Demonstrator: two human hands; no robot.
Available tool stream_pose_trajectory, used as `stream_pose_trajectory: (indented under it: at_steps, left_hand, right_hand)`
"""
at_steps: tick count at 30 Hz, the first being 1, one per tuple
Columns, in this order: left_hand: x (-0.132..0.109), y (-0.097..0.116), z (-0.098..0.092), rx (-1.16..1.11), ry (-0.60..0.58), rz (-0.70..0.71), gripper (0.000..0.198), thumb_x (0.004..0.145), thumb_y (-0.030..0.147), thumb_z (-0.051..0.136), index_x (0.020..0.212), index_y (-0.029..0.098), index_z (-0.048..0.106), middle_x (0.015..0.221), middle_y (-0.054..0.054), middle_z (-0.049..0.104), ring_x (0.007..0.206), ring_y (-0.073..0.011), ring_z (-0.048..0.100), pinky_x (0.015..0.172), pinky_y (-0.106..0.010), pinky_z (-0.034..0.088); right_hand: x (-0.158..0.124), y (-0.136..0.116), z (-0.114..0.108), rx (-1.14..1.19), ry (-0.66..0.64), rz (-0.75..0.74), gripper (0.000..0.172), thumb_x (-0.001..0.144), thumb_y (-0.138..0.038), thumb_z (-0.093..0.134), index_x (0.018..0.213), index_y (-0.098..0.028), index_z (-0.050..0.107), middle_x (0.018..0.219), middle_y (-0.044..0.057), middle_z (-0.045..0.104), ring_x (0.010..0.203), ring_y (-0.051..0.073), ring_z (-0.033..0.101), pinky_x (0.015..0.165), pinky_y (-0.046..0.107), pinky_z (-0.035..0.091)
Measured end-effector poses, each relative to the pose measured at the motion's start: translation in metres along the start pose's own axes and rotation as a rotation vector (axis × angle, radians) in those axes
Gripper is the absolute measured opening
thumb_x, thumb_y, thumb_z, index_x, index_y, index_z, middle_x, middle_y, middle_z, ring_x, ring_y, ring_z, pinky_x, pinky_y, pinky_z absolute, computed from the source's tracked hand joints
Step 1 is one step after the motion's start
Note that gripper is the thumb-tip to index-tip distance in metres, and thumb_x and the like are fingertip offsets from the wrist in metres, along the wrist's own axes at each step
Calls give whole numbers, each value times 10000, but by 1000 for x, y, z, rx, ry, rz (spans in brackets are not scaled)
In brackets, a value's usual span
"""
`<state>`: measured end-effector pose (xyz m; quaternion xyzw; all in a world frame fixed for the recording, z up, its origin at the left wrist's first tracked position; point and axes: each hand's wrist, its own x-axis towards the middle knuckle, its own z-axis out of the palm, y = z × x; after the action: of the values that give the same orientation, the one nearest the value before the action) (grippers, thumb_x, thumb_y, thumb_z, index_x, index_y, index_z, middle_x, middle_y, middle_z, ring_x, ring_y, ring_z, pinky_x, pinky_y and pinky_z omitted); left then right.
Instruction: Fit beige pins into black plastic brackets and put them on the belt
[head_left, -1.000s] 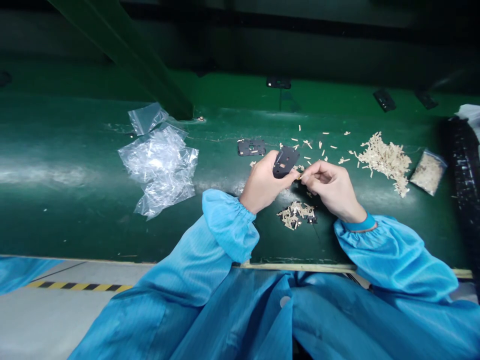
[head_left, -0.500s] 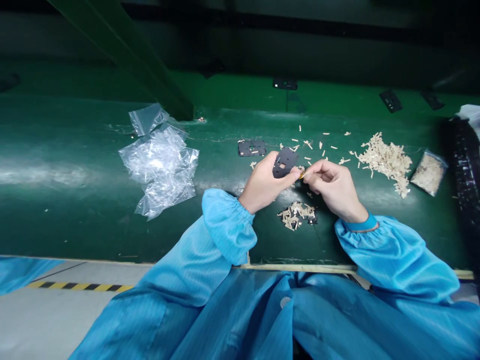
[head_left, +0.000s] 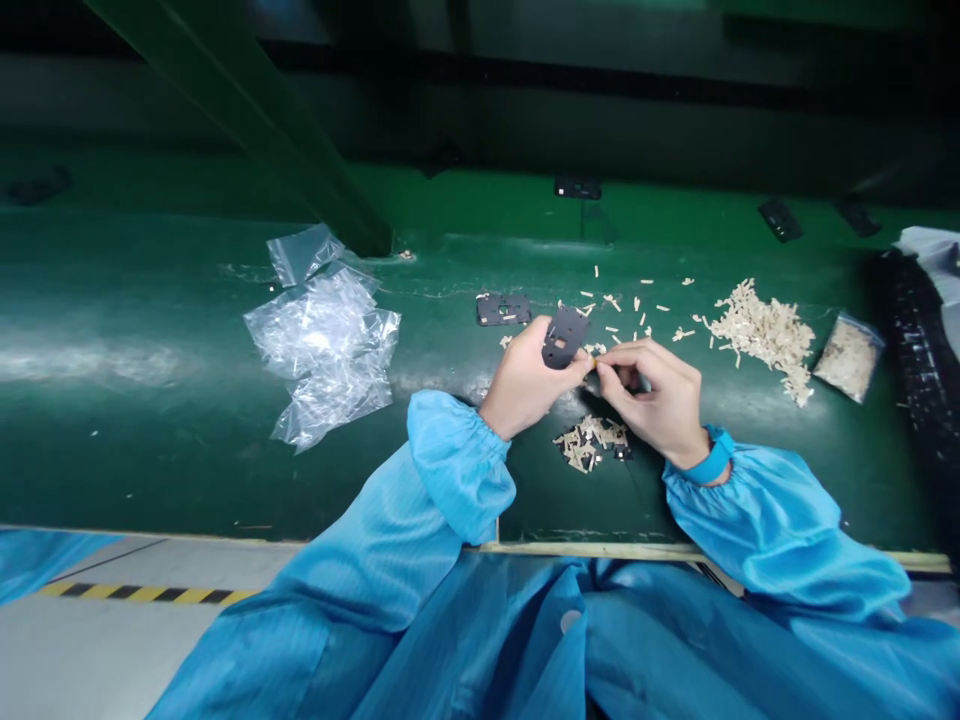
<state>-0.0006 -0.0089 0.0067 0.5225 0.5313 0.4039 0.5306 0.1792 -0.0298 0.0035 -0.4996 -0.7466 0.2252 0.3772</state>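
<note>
My left hand (head_left: 526, 380) is closed on a flat black plastic plate (head_left: 564, 335) with a small square opening, held tilted above the table. Close to its thumb tip, my right hand (head_left: 656, 390) pinches a tiny yellowish piece (head_left: 594, 361), too small to name. The fingertips of both hands nearly meet there. Below the hands lies a small pile of beige strips and dark bits (head_left: 592, 442). Another black plate (head_left: 502, 309) rests on the table just beyond my left hand, with loose beige strips around it.
Clear plastic bags (head_left: 322, 340) lie heaped at the left. On the right are a large pile of beige strips (head_left: 765, 332), a filled zip bag (head_left: 849, 357) and a dark wrapped object (head_left: 911, 350). More black parts (head_left: 577, 188) lie along the back. A green post (head_left: 300, 150) stands behind the bags.
My right hand has come slightly left and lower, its fingers now closer to my left thumb. The black plate stays in my left hand. The whole view has shifted a little.
</note>
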Motion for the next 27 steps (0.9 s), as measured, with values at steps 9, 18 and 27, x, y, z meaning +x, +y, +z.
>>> stream_pose_trajectory:
  at_steps: [9,18,27]
  left_hand:
    - [-3,-1,-2,205,46,91,144,832,240,698,937,209,605,854,9,708,762,-147,654,715,-277,505]
    - [-7,-12,-12,420,138,517,416,832,440,800,1145,221,635,959,-19,748,765,-117,682,792,-258,553]
    - [-1,-18,-11,376,158,777,487,805,526,770,1148,206,636,897,-5,739,716,-96,675,706,-218,557]
  right_hand:
    - [13,16,-8,-6,212,207,55,877,-189,635,839,-210,668,742,16,665,600,145,554,574,299,437]
    - [18,17,-19,270,-55,385,145,869,-291,730,970,-192,696,732,-6,622,614,125,511,587,281,395]
    - [13,2,-22,1166,-540,788,203,859,-325,765,817,-148,674,685,-22,582,495,44,363,491,236,227]
